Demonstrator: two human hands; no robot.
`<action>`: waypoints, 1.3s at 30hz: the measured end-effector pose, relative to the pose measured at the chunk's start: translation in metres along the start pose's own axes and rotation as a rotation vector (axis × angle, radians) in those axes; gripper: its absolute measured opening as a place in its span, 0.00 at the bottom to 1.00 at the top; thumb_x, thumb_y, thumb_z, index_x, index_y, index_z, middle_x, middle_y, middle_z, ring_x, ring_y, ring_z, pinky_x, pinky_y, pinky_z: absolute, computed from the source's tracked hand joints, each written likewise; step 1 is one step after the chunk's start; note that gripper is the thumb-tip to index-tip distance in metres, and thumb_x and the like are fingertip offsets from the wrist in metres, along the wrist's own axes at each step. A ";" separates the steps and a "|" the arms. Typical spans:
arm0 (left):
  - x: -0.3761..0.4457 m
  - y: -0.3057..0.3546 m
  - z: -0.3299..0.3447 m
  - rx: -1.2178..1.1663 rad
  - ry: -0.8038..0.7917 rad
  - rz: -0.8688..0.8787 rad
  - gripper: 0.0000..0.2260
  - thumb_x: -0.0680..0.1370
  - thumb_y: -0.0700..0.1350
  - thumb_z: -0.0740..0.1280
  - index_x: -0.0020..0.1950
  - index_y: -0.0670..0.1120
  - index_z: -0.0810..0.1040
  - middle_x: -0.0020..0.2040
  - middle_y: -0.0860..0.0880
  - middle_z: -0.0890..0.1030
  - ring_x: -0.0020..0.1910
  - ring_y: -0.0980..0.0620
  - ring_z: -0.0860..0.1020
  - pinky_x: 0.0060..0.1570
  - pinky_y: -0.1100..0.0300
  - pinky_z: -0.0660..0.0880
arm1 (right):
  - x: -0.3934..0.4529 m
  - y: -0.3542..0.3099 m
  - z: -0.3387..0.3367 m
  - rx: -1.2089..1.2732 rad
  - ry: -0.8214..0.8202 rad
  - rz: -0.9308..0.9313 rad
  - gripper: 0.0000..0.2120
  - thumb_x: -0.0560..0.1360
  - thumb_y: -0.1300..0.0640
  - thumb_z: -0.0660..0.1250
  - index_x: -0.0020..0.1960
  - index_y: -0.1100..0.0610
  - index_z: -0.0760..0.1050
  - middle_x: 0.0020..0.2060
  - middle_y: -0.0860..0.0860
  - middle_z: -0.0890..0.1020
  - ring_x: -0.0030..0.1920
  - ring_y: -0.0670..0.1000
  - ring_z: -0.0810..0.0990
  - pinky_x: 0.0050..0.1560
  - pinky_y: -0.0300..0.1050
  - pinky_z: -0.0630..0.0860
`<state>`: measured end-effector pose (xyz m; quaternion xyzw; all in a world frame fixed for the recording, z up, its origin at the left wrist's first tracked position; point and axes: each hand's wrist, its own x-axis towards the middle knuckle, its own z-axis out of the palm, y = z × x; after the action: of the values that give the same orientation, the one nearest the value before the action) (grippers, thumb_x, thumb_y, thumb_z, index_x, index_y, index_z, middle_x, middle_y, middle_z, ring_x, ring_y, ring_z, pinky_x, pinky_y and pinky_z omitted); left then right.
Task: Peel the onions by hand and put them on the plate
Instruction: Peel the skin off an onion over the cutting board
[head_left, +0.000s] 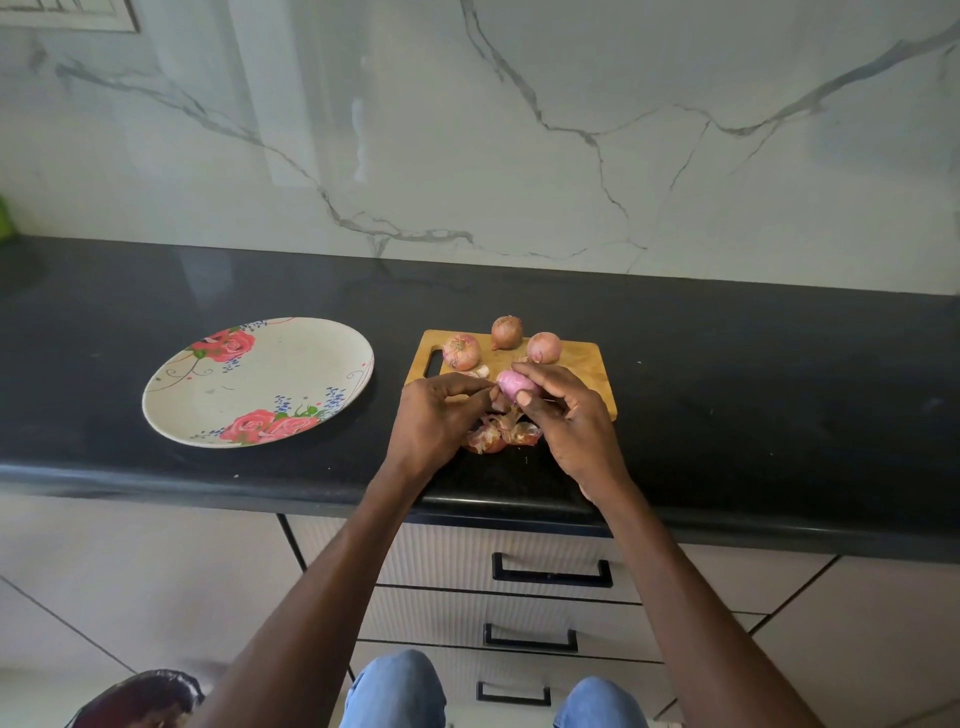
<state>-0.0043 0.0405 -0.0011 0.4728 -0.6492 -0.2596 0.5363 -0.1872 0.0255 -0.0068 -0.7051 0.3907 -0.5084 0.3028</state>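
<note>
Onion (515, 385), mostly peeled, sits gripped in the right hand (563, 415); left hand (436, 415) pinches skin at its end: pull gently, rotating over the cutting board (582, 364)

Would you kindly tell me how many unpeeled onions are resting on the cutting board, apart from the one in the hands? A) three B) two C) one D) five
A: three unpeeled onions sit at the far side of the cutting board, beyond the peeled onion that both hands hold.

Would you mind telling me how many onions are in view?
4: three unpeeled onions at the cutting board's far edge, one peeled onion in both hands.
</note>
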 end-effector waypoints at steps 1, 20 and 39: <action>0.000 0.000 0.000 0.017 0.002 -0.001 0.05 0.78 0.43 0.72 0.53 0.45 0.86 0.46 0.52 0.86 0.45 0.56 0.84 0.46 0.53 0.82 | 0.000 0.000 0.000 -0.009 0.000 -0.004 0.15 0.80 0.59 0.69 0.66 0.56 0.79 0.63 0.49 0.80 0.66 0.41 0.75 0.62 0.32 0.72; -0.001 0.004 -0.001 -0.006 0.038 -0.067 0.03 0.78 0.41 0.72 0.48 0.45 0.86 0.44 0.50 0.86 0.43 0.53 0.84 0.45 0.53 0.81 | -0.001 -0.005 0.001 0.009 -0.046 0.068 0.14 0.80 0.59 0.68 0.65 0.51 0.79 0.62 0.43 0.80 0.64 0.35 0.74 0.62 0.30 0.72; 0.000 0.003 0.000 0.089 0.046 0.024 0.18 0.77 0.38 0.72 0.67 0.47 0.79 0.57 0.53 0.83 0.54 0.59 0.81 0.53 0.65 0.79 | -0.001 -0.007 0.001 0.283 0.002 0.262 0.14 0.85 0.60 0.59 0.66 0.51 0.77 0.62 0.48 0.81 0.60 0.45 0.82 0.56 0.43 0.80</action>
<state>-0.0053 0.0417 0.0018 0.4943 -0.6534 -0.2131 0.5324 -0.1844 0.0303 -0.0020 -0.5979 0.4043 -0.5153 0.4621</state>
